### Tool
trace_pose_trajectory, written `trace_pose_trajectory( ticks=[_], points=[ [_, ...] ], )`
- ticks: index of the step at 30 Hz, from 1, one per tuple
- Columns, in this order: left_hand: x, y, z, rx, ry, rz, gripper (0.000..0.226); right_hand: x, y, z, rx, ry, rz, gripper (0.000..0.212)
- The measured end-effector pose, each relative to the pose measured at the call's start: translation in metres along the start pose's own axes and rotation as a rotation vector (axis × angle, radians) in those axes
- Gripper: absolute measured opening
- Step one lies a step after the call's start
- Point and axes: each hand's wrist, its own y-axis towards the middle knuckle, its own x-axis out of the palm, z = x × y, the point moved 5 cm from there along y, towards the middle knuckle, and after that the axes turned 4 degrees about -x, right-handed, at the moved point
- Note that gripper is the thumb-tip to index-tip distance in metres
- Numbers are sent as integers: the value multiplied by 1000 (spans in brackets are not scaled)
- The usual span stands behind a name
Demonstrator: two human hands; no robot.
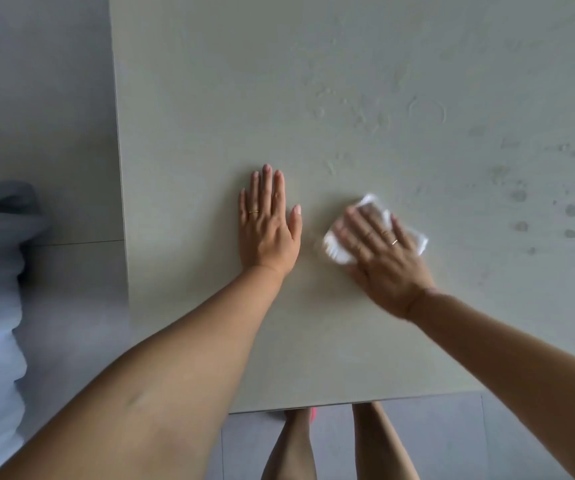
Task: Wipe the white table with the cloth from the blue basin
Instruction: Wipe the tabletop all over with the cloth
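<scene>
The white cloth (376, 230) lies flat on the worktop (209, 98) under the right hand (383, 251), whose fingers (358, 223) spread wide, pressing rather than gripping. Soft and limp, it should bunch unless pinned by a flat palm. The left hand (268, 223) rests open at its 9 o'clock. Grey spots (521, 195) wait toward 2 o'clock; open room reaches to 12, with edges near at 6 and 9.

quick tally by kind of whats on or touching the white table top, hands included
hands: 2, left hand flat on the table, right hand pressing the cloth
cloths: 1, white cloth
total: 3
</scene>
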Motion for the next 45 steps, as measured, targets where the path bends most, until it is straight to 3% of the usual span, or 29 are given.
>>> trace_pose_trajectory(
  ticks=[3,5,8,11,14,17,18,21,24,26,28,31,33,35,38,40,42,44,45],
  points=[
    [0,-2,2,-7,14,14,61,-8,15,20,360,138,75,60],
    [0,-2,2,-13,12,13,60,-5,19,-5,431,158,63,62],
    [0,-2,4,-11,10,2,59,-1,16,-40,136,122,9,60],
    [-2,-2,3,-15,28,-1,59,-10,23,-5,-90,27,-32,58],
    [-3,-3,4,-19,36,4,61,-20,44,55,210,118,23,59],
    [-3,-2,5,-19,43,9,61,-18,58,47,539,190,82,61],
    [-3,-2,5,-22,45,8,60,-14,63,26,521,188,69,61],
    [-5,-1,7,-26,33,9,58,-7,66,-34,158,150,26,58],
    [-6,-1,7,-19,26,17,57,-14,73,-7,-51,48,11,56],
    [-4,-2,6,-11,48,0,59,-18,84,35,66,62,26,56],
    [-3,-2,4,-16,63,-5,60,-24,96,70,345,152,86,56],
    [-1,-1,4,-21,78,-2,60,-23,110,51,617,216,141,60],
    [-1,-1,4,-33,91,-2,59,-19,118,11,479,223,103,62],
    [-1,0,5,-42,113,-3,58,-15,120,-15,176,167,27,62],
    [0,-1,4,-17,99,-9,60,-26,128,19,-106,78,16,57],
    [-1,-1,4,-13,98,-4,61,-33,139,65,18,96,40,56],
    [-2,-1,5,-19,105,-5,61,-38,147,98,313,176,106,57],
    [-1,0,5,-21,103,-12,61,-36,154,85,534,198,138,59],
    [-1,0,5,-24,103,-16,61,-33,158,66,544,202,128,60]
  ],
)
